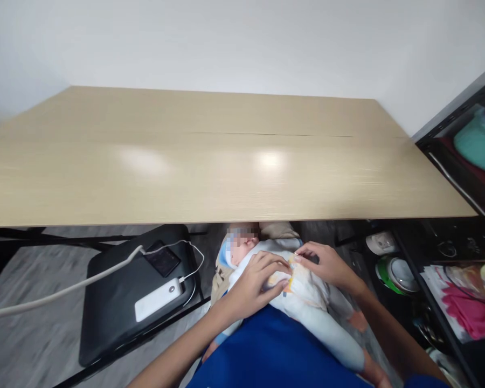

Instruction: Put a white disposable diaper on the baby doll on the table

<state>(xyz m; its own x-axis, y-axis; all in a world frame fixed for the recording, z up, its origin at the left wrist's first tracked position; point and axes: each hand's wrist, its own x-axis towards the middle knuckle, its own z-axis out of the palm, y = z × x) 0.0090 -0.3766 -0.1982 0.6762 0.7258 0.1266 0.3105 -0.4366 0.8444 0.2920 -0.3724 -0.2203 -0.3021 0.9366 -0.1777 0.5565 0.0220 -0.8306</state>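
Note:
A baby, or a lifelike doll, in pale clothes point(333, 339) and a blue-edged cap point(223, 253) lies across the lap, head to the left. My left hand point(263, 283) rests over its front, thumb and fingers closed on a white cloth with yellow and orange patches point(307, 283). At the upper edge of that cloth, my right hand point(325, 263) has its thumb and forefinger pinched on the fabric. Both hands are close together, just below the table's front edge.
A wooden table point(226, 178) spans the view ahead. On the left, a black chair point(117, 291) bears a white power bank point(158, 299) with a cable and a dark flat object point(163, 260). A black shelf at right holds pink cloth point(469, 312) and a green-rimmed container point(396, 275).

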